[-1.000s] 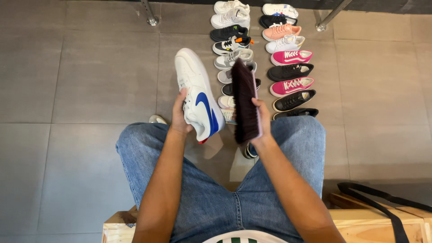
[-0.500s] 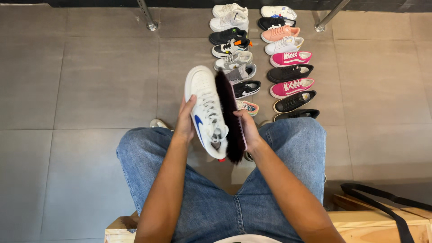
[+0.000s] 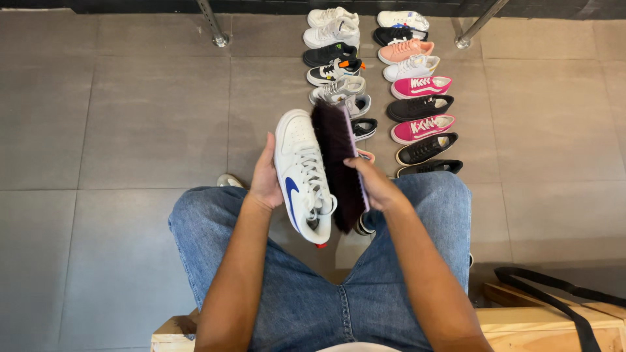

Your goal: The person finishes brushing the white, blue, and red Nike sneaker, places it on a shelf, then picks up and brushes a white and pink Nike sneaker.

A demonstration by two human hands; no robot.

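Sitting in blue jeans point(image 3: 306, 306) over a grey tiled floor point(image 3: 117, 130), facing two rows of shoes point(image 3: 391, 78). Holding a white sneaker point(image 3: 301, 173) above the knees, left hand point(image 3: 266, 177) gripping its side. Pressing a dark-bristled brush point(image 3: 338, 163), clasped in the right hand point(image 3: 377, 186), against the laces.

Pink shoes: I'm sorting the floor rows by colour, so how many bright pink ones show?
2, both in the right row: one pink shoe mid-row, another pink shoe two places nearer. None seem hidden.
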